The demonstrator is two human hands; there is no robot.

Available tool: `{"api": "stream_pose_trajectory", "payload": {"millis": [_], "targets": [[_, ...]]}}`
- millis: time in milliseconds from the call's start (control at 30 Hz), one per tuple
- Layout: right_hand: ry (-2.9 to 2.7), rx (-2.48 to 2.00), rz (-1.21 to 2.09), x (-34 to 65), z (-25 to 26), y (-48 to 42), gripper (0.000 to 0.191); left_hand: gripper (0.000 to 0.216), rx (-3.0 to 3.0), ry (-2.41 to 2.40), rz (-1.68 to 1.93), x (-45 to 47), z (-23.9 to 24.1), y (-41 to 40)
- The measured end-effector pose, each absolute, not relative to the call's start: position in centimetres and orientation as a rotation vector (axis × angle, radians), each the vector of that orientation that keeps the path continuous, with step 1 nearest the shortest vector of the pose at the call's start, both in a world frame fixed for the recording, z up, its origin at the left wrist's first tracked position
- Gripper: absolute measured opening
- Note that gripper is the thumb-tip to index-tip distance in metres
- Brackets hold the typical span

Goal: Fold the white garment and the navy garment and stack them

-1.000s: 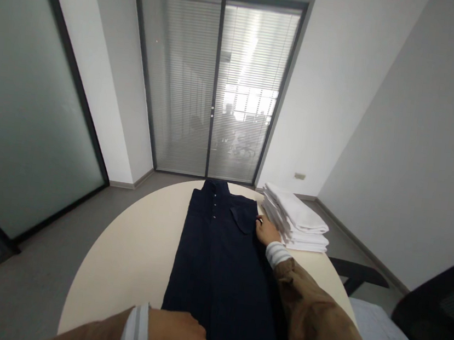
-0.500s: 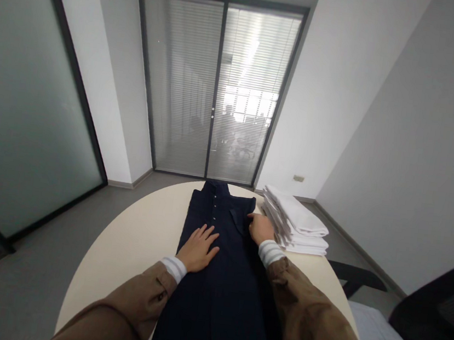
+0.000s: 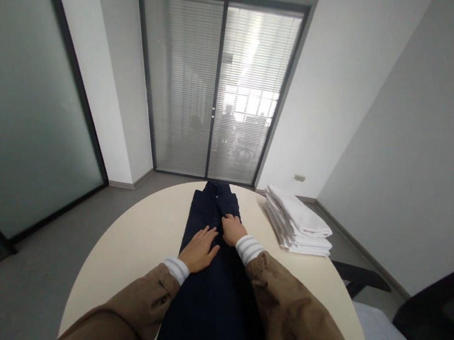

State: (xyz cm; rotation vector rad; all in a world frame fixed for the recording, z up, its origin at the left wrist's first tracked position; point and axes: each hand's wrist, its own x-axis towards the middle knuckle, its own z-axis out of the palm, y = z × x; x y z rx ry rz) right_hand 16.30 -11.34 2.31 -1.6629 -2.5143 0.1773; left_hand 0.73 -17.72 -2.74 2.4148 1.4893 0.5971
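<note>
While laid lengthwise on the table [image 3: 140,236], the navy shirt [image 3: 211,300] — narrow, folded — is pressed by left hand [image 3: 199,250] and right hand [image 3: 233,230], both flat, gripping nothing.

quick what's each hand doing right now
Left hand: open, lying flat on the dark shirt, holding nothing.
Right hand: fingers curled at the shirt's folded edge; whether it grips the cloth cannot be told.

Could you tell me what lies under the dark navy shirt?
The navy shirt lies flat on the round cream table, with the left hand and right hand resting on it. The tabletop beneath the cloth is covered.
</note>
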Motion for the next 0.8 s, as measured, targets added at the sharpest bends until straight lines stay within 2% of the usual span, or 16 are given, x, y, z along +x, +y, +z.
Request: {"api": "stream_pose_trajectory", "payload": {"millis": [200,333,400,533,667,800], "targets": [[-2.716,-1.532,0.352,16.2,2.5,-11.6,0.087,0.061,2.464,1.446,0.526,0.5,-2.3,-17.9],[-2.748,-1.498,0.431,18.4,4.2,-13.1,0.095,0.058,2.51,1.451,0.483,0.3,-2.2,-18.1],[-2.744,-1.588,0.397,19.7,5.2,-14.2,0.09,0.057,2.522,1.454,0.48,0.3,-2.2,-18.1],[-2.819,-1.838,0.375,21.7,7.4,-16.8,0.06,0.058,2.525,1.459,0.473,0.3,-2.2,-18.2],[-3.018,-1.812,0.646,22.8,8.8,-19.0,0.029,0.058,2.512,1.466,0.478,0.5,-2.0,-18.4],[-2.901,-1.638,1.001,22.6,8.3,-20.2,0.024,0.055,2.484,1.441,0.512,0.6,-2.0,-18.4]]}}
